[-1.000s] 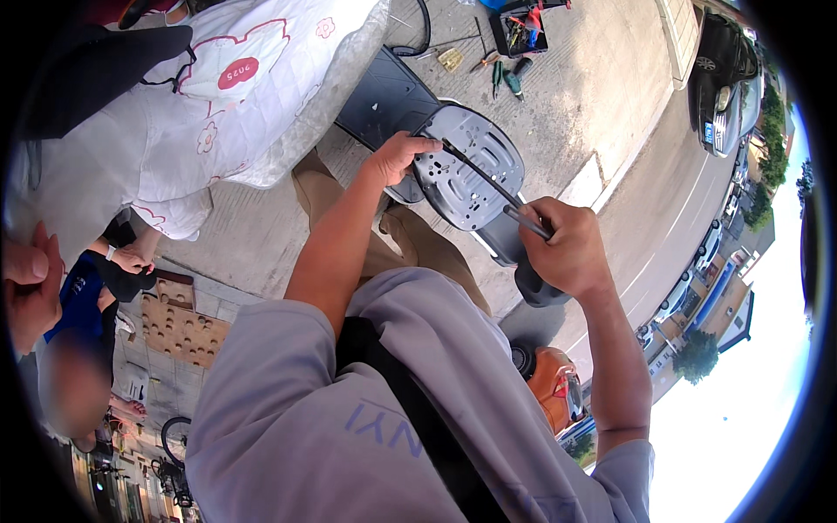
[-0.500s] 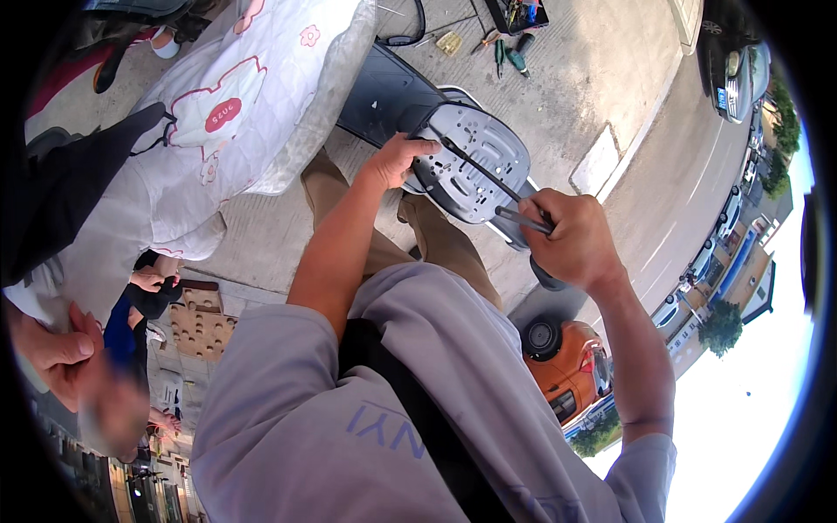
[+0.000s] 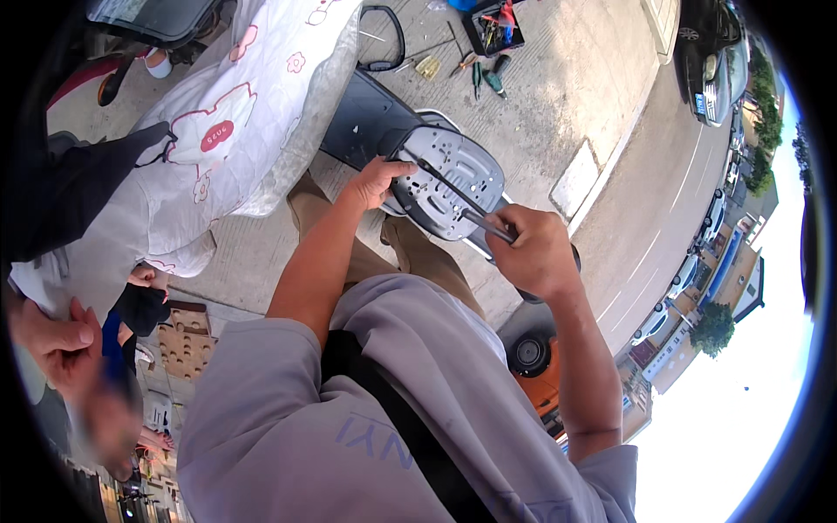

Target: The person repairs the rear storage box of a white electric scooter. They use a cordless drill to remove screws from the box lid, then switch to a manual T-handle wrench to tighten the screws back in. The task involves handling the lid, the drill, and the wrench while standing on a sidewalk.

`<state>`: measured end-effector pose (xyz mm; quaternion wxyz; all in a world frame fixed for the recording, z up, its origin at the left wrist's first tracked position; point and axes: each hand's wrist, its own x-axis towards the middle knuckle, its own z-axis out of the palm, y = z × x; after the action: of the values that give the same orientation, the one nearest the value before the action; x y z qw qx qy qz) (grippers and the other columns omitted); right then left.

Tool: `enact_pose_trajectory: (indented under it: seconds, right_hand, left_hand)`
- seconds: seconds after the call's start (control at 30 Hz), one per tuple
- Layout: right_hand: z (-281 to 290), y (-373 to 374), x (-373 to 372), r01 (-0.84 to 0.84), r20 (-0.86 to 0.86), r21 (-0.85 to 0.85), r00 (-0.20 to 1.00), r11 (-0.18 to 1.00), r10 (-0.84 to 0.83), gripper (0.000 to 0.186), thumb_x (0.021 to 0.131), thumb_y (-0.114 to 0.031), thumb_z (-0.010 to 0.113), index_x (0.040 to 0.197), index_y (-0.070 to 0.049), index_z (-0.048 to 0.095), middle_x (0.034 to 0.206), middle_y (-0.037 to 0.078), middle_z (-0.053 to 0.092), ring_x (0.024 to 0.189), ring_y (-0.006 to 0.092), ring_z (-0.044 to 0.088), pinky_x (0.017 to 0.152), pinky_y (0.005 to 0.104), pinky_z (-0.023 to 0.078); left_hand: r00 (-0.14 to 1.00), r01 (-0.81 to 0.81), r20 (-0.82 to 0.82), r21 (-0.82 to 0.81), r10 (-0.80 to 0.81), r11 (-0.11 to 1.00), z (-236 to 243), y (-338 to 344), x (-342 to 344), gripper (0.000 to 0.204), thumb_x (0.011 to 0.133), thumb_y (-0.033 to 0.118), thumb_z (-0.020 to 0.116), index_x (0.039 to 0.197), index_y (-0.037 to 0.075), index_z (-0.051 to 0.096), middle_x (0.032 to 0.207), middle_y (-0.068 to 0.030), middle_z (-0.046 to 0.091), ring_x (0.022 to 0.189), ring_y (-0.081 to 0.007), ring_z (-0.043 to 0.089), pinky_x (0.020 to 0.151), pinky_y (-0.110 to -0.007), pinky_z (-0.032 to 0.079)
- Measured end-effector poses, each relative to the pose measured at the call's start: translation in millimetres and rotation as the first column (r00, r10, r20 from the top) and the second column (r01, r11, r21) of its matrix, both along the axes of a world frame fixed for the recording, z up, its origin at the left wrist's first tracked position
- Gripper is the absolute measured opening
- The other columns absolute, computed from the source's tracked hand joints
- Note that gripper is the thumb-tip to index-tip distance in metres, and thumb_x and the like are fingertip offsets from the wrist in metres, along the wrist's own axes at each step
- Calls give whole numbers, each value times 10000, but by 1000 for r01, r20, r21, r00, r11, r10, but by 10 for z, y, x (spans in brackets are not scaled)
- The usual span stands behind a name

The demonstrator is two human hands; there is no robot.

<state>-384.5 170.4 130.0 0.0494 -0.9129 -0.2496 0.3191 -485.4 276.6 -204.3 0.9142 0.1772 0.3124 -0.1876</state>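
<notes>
A grey perforated metal rack plate stands out from the dark body of a scooter in front of me. My left hand is closed at the plate's near left edge, its thumb lying over the top. A long dark metal tool slants across the plate, its far end close to my left thumb. My right hand is closed around the tool's near end, beyond the plate's right edge. A second, shorter grey bar shows beside the right hand. Its join to the tool is unclear.
Pliers, a green power drill and a black tool box lie on the concrete. A white quilted cover hangs on the left. Another person's hand is at far left. An orange vehicle stands right.
The view has shifted, so the scene sits farther left. My right hand and the tool's near end have swung closer to the plate; my left hand stays at its edge.
</notes>
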Motion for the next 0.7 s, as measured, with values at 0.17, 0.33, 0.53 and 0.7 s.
enact_pose_trajectory:
  seconds: [0.17,0.33,0.53,0.7]
  right_hand:
    - [61,89,119,-282,-77,-160,959,946,272,208,926,-240,674,873,-48,736,801,213,717,813,435,703,764,508,567]
    - [307,-4,50,-422,-49,-156,906,893,420,260,944,-231,636,850,-5,724,786,238,707,812,453,700,772,530,562]
    - [637,-1023,267,334,-114,188,941,924,-317,287,995,-245,703,886,20,721,649,69,586,619,148,548,612,341,465]
    - [229,-2367,-2,663,-252,453,737,596,-628,323,1039,-273,709,946,34,747,683,-67,557,604,47,444,539,263,363]
  left_hand:
    - [989,145,-7,180,-146,973,-164,61,-132,424,833,468,894,1007,111,748,804,23,707,594,-82,595,499,-244,389]
    - [998,46,-45,323,-33,945,-68,58,-278,501,833,527,900,1054,115,719,751,96,564,528,-28,375,475,-223,241]
    - [976,-126,-128,317,174,940,81,50,-558,447,950,292,839,1313,97,666,810,92,554,542,-21,395,450,-201,268]
    - [945,-108,-231,443,230,890,195,35,-537,398,932,276,859,1214,55,685,811,60,570,540,-45,416,436,-218,282]
